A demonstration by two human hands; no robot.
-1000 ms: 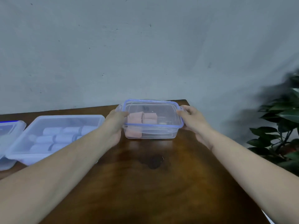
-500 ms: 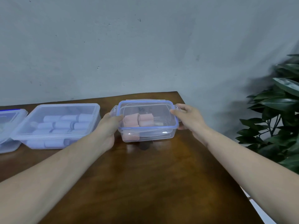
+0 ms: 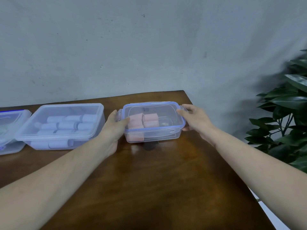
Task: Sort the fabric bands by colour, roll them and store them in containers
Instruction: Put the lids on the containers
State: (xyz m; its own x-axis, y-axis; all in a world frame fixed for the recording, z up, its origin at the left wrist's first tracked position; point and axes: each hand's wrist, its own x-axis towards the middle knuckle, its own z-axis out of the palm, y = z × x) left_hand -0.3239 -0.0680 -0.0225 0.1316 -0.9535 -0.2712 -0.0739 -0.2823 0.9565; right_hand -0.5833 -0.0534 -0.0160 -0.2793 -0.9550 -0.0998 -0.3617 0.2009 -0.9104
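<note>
- Your left hand [image 3: 114, 128] grips the left end of the small clear container [image 3: 153, 131]: the thumb lies curled over the blue-rimmed lid [image 3: 152, 112] at its near-left corner, and the rest of the fingers are hidden behind the end wall by the clip.
- Your right hand [image 3: 194, 120] holds the right end, fingers curled round the side clip; the thumb tip touches the lid's right rim.
- The container sits between your two hands on the dark wooden table [image 3: 149, 180], near its far edge. A grey wall [image 3: 149, 47] rises just behind, and a leafy plant [image 3: 285, 122] stands off the table beyond your right hand.
- The pink rolled bands [image 3: 142, 121] lie inside the container, stacked towards your left thumb, well apart from your right fingers.
- Just beyond your left hand stands a larger lidded container [image 3: 66, 128] full of pale lilac rolled bands [image 3: 69, 123]; past it, another container [image 3: 10, 130] is cut off by the frame edge.
</note>
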